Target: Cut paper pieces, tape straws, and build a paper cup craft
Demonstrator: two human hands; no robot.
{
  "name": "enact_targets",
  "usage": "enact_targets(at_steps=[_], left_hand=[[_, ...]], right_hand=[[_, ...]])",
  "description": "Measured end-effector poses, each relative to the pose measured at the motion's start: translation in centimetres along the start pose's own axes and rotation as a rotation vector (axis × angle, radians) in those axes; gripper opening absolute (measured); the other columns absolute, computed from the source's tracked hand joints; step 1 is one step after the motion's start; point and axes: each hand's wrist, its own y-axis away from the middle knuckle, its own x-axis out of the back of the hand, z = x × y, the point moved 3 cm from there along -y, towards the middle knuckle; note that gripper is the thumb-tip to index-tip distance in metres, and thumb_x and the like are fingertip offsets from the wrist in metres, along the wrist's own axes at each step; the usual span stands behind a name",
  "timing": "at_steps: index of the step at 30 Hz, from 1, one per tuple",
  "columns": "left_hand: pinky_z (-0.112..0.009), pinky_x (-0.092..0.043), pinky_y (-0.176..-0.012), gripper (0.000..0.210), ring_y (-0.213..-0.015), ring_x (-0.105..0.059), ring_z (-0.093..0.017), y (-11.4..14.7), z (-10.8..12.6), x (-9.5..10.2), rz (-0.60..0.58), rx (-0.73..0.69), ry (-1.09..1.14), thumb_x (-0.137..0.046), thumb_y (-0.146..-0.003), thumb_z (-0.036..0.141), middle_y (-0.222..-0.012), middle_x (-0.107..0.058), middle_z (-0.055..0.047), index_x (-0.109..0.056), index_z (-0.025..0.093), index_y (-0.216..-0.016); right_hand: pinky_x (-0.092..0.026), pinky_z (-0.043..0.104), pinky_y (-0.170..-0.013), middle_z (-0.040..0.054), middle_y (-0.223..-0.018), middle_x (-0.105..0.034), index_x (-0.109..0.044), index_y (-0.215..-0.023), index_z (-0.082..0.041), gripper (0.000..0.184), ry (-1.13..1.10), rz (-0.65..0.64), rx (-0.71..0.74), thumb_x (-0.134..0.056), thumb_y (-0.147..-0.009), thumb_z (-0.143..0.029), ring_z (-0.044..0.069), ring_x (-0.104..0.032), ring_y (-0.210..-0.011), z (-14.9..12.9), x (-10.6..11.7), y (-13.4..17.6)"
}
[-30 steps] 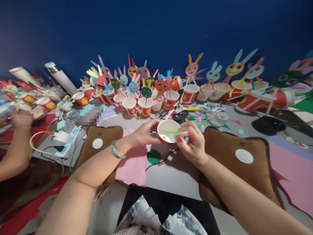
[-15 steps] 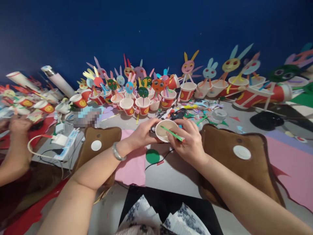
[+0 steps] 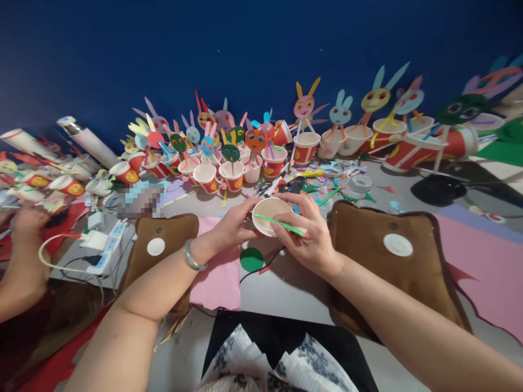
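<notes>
Over the front of the table, my left hand [image 3: 233, 226] is closed around the left side of a paper cup [image 3: 265, 209], whose open mouth is tilted up toward me. A thin green strip [image 3: 281, 222] lies across the cup's mouth, with a small reddish-pink bit at its right end. My right hand [image 3: 309, 234] pinches that strip between thumb and fingers, its other fingers at the cup's right side. Whether the strip touches the inside of the cup, I cannot tell. Below the cup, a green paper disc [image 3: 251, 260] lies on the table.
Several cups with paper rabbit figures [image 3: 231, 175] stand along the blue wall. Paper scraps and scissors [image 3: 273, 187] lie before them. Brown cushions [image 3: 368, 283] flank my hands, with pink paper [image 3: 216, 277] by the left one. At left are a power strip [image 3: 108, 247] and another person's hand [image 3: 29, 220].
The green strip has swung from a steep slant to a flatter one across the cup's mouth. The whole view has shifted slightly, and both hands still hold on.
</notes>
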Motion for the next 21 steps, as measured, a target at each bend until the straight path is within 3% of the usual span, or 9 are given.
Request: enact_targets(at_steps=[4, 13, 18, 21], left_hand=[[-0.035, -0.052, -0.092, 0.061, -0.109, -0.065, -0.027, 0.1, -0.3, 0.0, -0.019, 0.032, -0.016, -0.081, -0.075, 0.046, -0.121, -0.067, -0.014, -0.056, 0.018, -0.124], [-0.046, -0.044, -0.111, 0.054, -0.129, -0.056, -0.031, 0.1, 0.2, -1.2, -0.143, -0.087, -0.068, -0.065, -0.09, 0.044, -0.14, -0.059, -0.015, -0.052, 0.02, -0.137], [-0.047, -0.048, -0.105, 0.065, -0.124, -0.059, -0.034, 0.2, 0.0, -0.5, -0.074, -0.021, -0.185, -0.076, -0.079, 0.051, -0.133, -0.062, -0.018, -0.056, 0.017, -0.131], [-0.039, -0.054, -0.093, 0.058, -0.108, -0.066, -0.027, 0.1, 0.2, 0.6, -0.029, 0.064, -0.148, -0.078, -0.079, 0.047, -0.119, -0.069, -0.015, -0.06, 0.016, -0.124]], right_hand=[[-0.045, 0.051, -0.1, 0.0127, -0.123, -0.062, -0.068, -0.089, -0.023, 0.01, -0.029, 0.0, -0.017, -0.061, -0.093, -0.028, 0.029, -0.062, -0.114, 0.1, -0.1, 0.1], [-0.044, 0.051, -0.1, 0.0136, -0.126, -0.064, -0.072, -0.093, -0.021, 0.018, -0.04, -0.098, -0.077, -0.058, -0.096, -0.031, 0.031, -0.06, -0.117, 0.7, -1.0, 0.4], [-0.049, 0.049, -0.096, 0.0134, -0.12, -0.066, -0.074, -0.095, -0.021, 0.022, -0.134, -0.15, -0.222, -0.057, -0.096, -0.036, 0.031, -0.063, -0.113, 1.8, -1.5, 0.5], [-0.052, 0.046, -0.092, 0.0125, -0.113, -0.068, -0.075, -0.089, -0.02, 0.025, -0.172, -0.123, -0.281, -0.059, -0.095, -0.039, 0.029, -0.066, -0.105, 2.3, -1.5, 0.5]])
